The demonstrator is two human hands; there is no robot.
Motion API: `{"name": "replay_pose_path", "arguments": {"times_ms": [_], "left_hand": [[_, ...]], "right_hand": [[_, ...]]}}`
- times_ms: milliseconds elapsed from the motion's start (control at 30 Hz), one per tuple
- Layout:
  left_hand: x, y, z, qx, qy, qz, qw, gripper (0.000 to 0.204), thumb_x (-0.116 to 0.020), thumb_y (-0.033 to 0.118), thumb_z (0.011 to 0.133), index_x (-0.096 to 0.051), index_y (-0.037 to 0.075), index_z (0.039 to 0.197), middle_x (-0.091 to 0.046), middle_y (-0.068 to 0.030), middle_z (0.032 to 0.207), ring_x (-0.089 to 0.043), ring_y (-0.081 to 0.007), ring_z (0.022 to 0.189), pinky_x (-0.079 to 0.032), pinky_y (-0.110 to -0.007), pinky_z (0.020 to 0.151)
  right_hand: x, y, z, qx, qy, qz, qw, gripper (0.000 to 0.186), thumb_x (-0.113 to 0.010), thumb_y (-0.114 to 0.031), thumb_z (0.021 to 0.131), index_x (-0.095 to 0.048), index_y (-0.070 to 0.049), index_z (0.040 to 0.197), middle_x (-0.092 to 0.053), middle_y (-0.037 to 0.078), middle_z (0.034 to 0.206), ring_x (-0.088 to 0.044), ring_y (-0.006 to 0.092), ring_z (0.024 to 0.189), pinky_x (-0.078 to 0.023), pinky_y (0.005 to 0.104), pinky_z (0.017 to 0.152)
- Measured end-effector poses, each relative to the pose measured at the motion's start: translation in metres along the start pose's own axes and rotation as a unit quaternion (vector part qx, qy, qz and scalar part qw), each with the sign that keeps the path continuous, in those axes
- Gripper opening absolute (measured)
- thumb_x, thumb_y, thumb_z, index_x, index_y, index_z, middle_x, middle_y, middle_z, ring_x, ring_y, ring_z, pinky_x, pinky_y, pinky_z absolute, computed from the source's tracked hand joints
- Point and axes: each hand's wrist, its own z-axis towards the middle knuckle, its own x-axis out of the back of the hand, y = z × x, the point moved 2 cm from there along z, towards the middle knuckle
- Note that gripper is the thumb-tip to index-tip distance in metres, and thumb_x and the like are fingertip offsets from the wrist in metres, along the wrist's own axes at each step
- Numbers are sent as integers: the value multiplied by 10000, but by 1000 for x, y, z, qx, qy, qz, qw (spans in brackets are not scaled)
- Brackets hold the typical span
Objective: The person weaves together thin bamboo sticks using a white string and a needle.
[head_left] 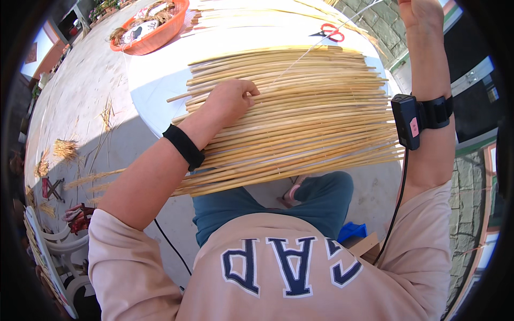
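Across the near part of the white tabletop (pixel 152 109), a row of straw-coloured stalks (pixel 300 125) lies side by side, nearest ones out over the person's lap. Ends are ragged; one stalk sticks out further left than its neighbours. Left hand (pixel 234 100) is on the row toward its left, palm down, fingers curled, thumb close to index; can't tell if anything is pinched. White thread (pixel 313 47) runs from the stalks near those fingertips up right, out of frame. Right hand (pixel 422 12) is raised at the top edge, partly cut off; can't tell how open it is or whether it has the thread. Main risk, my read: uneven pull on the thread skews stalks or snaps it. Thread also passes by the red-handled scissors (pixel 333 33), so a snag is possible. Overhanging stalks could slide if a knee bumps them; the black cable (pixel 401 192) off the right wrist could catch their ends. Further out: orange basket (pixel 170 35), loose stalks (pixel 241 8) at the far side.
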Motion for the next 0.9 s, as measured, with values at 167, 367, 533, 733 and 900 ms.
{"name": "replay_pose_path", "arguments": {"times_ms": [167, 367, 533, 733, 900], "left_hand": [[0, -1, 1, 9, -11, 5, 1000, 211, -620, 101, 775, -604, 34, 974, -536, -56, 668, -486, -138, 623, -408, -276, 593], [3, 5, 0, 2, -12, 40, 999, 227, -588, 67, 773, -603, 46, 999, -586, -98, 746, -542, -206, 730, -439, -313, 675], [2, 2, -12, -105, 10, 194, 975, 369, -527, 16, 768, -501, -13, 1135, -545, -152, 1060, -445, -312, 1067, -369, -366, 917], [-4, 8, -30, -86, -69, 311, 944, 609, -455, 368, 876, -288, -36, 1301, -279, -228, 1343, -224, -365, 1272, -200, -442, 1042], [-14, -4, -37, -97, -54, 336, 935, 707, -362, 503, 884, -226, -24, 1335, -227, -240, 1375, -182, -364, 1296, -161, -447, 1052]], "right_hand": [[-13, -4, -13, 59, 35, -59, 996, 140, -549, -157, 829, -513, -26, 863, -514, 48, 655, -463, 106, 507, -363, 213, 418], [-45, 23, -56, 151, 127, -240, 951, 140, -529, -148, 843, -521, -9, 839, -540, 57, 673, -465, 99, 525, -384, 205, 458], [-57, 106, -115, 60, 180, -398, 898, 151, -512, -140, 854, -527, 6, 818, -561, 65, 688, -467, 92, 541, -402, 199, 492], [-29, 214, -188, -302, 80, -505, 805, 132, -530, -171, 863, -523, -40, 848, -548, 14, 664, -426, 32, 499, -340, 166, 411], [-2, 231, -200, -308, 49, -533, 786, 170, -532, -177, 827, -548, -9, 840, -592, 47, 649, -516, 95, 524, -431, 233, 487]]}}
